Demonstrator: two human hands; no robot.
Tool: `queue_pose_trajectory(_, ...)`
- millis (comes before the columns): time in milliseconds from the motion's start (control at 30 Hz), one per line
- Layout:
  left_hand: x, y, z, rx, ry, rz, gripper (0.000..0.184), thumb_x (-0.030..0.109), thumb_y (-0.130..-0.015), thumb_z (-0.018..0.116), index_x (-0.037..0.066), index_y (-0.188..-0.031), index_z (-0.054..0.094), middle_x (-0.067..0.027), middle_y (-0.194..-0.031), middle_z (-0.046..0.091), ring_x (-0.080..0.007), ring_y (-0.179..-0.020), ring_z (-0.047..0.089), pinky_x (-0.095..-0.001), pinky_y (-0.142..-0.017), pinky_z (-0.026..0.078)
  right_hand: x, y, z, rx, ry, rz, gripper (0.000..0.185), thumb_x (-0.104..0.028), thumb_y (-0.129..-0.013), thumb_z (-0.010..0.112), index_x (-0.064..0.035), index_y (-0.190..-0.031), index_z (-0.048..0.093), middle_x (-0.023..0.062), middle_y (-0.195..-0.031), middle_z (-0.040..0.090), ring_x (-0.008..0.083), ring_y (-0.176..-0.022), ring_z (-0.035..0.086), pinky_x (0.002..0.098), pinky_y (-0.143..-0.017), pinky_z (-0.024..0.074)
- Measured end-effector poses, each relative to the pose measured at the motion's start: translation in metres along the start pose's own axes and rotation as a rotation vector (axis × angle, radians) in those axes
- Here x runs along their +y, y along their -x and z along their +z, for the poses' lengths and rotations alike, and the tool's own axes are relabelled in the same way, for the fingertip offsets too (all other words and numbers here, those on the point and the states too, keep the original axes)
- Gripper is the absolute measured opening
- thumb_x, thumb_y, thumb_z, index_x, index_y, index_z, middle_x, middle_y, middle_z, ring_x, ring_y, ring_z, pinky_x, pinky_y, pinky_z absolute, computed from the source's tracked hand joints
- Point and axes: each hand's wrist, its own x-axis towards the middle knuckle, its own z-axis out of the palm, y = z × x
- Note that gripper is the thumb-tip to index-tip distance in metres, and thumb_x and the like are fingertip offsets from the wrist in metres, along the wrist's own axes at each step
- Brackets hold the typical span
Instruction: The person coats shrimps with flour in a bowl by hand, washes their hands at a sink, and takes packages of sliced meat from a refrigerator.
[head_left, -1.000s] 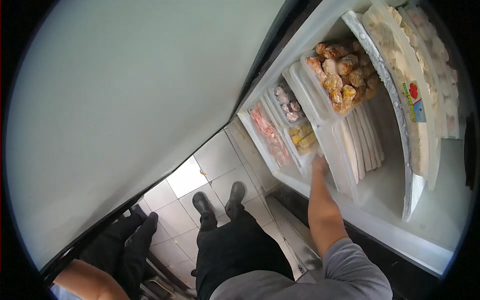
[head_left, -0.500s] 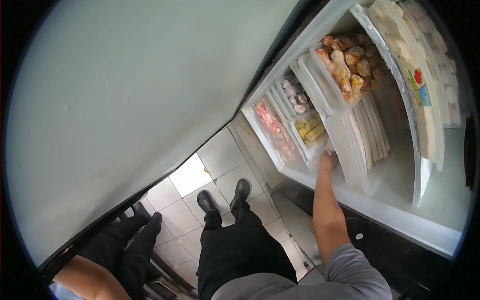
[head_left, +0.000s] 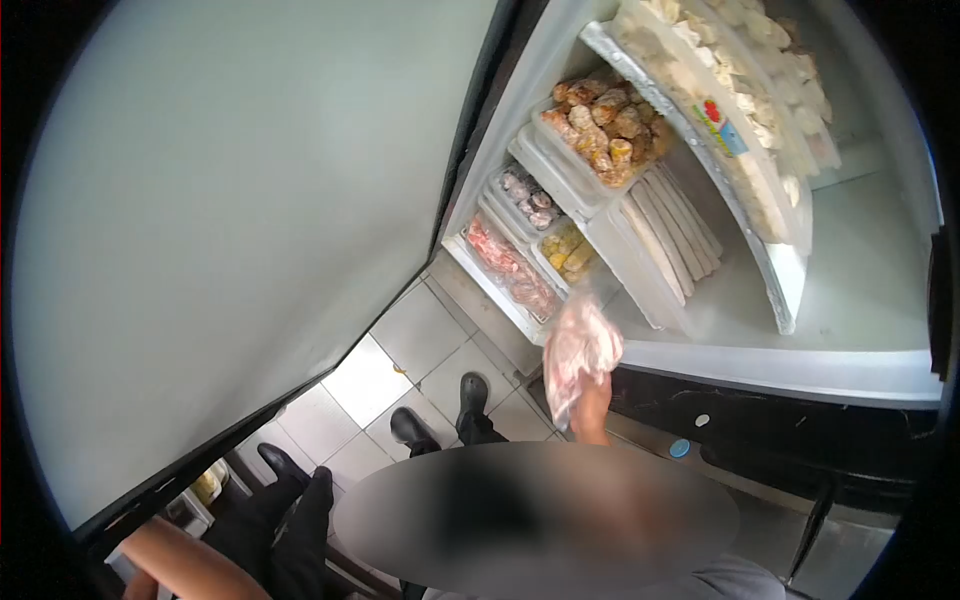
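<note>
My right hand [head_left: 592, 402] is closed around a clear plastic bag of pale pink raw meat [head_left: 582, 350]. It holds the bag just outside the front edge of an open freezer compartment [head_left: 700, 358]. Close behind the bag, inside, are a container of yellow pieces [head_left: 565, 252] and a bag of pinkish-red meat [head_left: 510, 268]. Above these is a tub of dark and pale wrapped pieces [head_left: 530, 198]. A grey blur covers much of my body and forearm. My left hand is out of view.
A large pale door [head_left: 230, 230] stands open on the left. Tubs of browned food [head_left: 605, 125], a row of flat pale slabs [head_left: 672, 235] and a frosted shelf [head_left: 700, 150] with more tubs fill the freezer. Another person's arm [head_left: 185, 560] shows at lower left.
My right hand has drawn back out of the freezer toward my body, bringing the bag of meat with it. The view has shifted, so the freezer appears further left.
</note>
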Motion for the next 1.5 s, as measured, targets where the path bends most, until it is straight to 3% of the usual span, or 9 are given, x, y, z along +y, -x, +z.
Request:
queue_pose_trajectory(167,-0.057,0.062,0.088,-0.362,0.341,-0.163,0.034,0.037,-0.098,0.055,0.007,-0.113,0.056,-0.0113,-0.103,0.065,-0.016,-0.084,0.062,-0.032,-0.075,0.055,-0.04,0.049,-0.039,-0.291,-0.122,0.372,0.049,0.0,-0.087,0.059,-0.0014,-0.134,0.047,0.0134,-0.121,0.06,0.025,-0.108,0.061,0.0392,-0.092,0.0518)
queue_pose_trajectory(233,-0.116,0.188,0.093,-1.281,0.843,-0.483,0.034,0.037,-0.098,0.055,0.007,-0.112,0.056,-0.0112,-0.102,0.065,-0.0158,-0.084,0.062,-0.0319,-0.075,0.055,-0.059,0.063,-0.037,-0.4,-0.137,0.503,0.048,0.0,-0.086,0.061,-0.0018,-0.132,0.049,0.0134,-0.119,0.062,0.0242,-0.105,0.063,0.0392,-0.088,0.0548)
queue_pose_trajectory(267,-0.081,0.297,0.103,-0.645,0.426,-0.651,0.023,0.03,-0.098,0.056,0.008,-0.104,0.056,-0.0092,-0.093,0.065,-0.0159,-0.073,0.061,-0.0291,-0.068,0.053,-0.071,0.068,-0.031,-0.455,-0.117,0.558,0.047,-0.002,-0.085,0.062,-0.002,-0.131,0.051,0.0138,-0.118,0.062,0.0241,-0.104,0.064,0.0388,-0.088,0.0549)
queue_pose_trajectory(367,-0.066,0.461,0.078,-1.083,0.302,-0.768,0.047,0.04,-0.096,0.056,0.001,-0.123,0.053,-0.0176,-0.122,0.062,-0.0242,-0.095,0.064,-0.0359,-0.079,0.053,-0.066,0.073,-0.029,-0.513,-0.047,0.563,0.046,-0.002,-0.084,0.065,-0.0021,-0.128,0.053,0.0137,-0.117,0.063,0.0236,-0.101,0.065,0.0367,-0.087,0.0544)
queue_pose_trajectory(633,0.069,0.534,0.137,-1.447,0.8,-1.493,0.075,0.057,-0.096,0.046,0.004,-0.147,0.029,-0.0183,-0.147,0.04,-0.0342,-0.134,0.042,-0.0525,-0.108,0.036,-0.068,0.127,0.047,-0.992,0.811,-0.741,0.039,0.004,-0.072,0.066,-0.0075,-0.109,0.069,0.013,-0.116,0.067,0.033,-0.111,0.061,0.0416,-0.095,0.0487)
queue_pose_trajectory(800,0.042,0.531,0.118,-1.256,0.506,-1.371,0.058,0.003,-0.088,0.059,0.004,-0.142,0.036,-0.0171,-0.137,0.05,-0.0318,-0.122,0.053,-0.0489,-0.102,0.046,-0.075,0.147,0.05,-1.254,0.896,-0.775,0.055,0.004,-0.073,0.067,-0.0103,-0.126,0.063,0.0129,-0.138,0.054,0.0348,-0.128,0.049,0.0418,-0.106,0.0409)
queue_pose_trajectory(967,0.04,0.525,0.103,-1.272,0.56,-1.205,0.068,0.004,-0.083,0.062,0.008,-0.145,0.033,-0.0163,-0.137,0.049,-0.0331,-0.122,0.053,-0.0504,-0.101,0.046,-0.084,0.128,0.028,-1.463,0.65,-0.38,0.072,-0.007,-0.078,0.076,-0.0112,-0.143,0.045,0.0103,-0.154,0.034,0.0285,-0.144,0.028,0.0417,-0.114,0.028)
queue_pose_trajectory(1167,0.033,0.516,0.097,-1.609,0.594,-1.258,0.069,0.004,-0.078,0.064,0.005,-0.142,0.04,-0.0145,-0.133,0.055,-0.0311,-0.122,0.055,-0.0464,-0.104,0.045,-0.04,0.09,0.02,-1.047,0.034,1.07,0.074,-0.017,-0.087,0.072,-0.0021,-0.147,0.032,0.0145,-0.143,0.046,0.0242,-0.131,0.046,0.0422,-0.11,0.037)
queue_pose_trajectory(1500,0.053,0.519,0.112,-1.629,0.016,-0.674,0.081,-0.006,-0.078,0.068,-0.001,-0.147,0.025,-0.015,-0.135,0.05,-0.0266,-0.124,0.051,-0.0374,-0.103,0.043,-0.052,0.11,0.031,-0.846,0.326,0.45,0.047,-0.004,-0.083,0.073,0.0024,-0.126,0.057,0.0099,-0.113,0.066,0.0176,-0.095,0.066,0.0318,-0.083,0.0551)
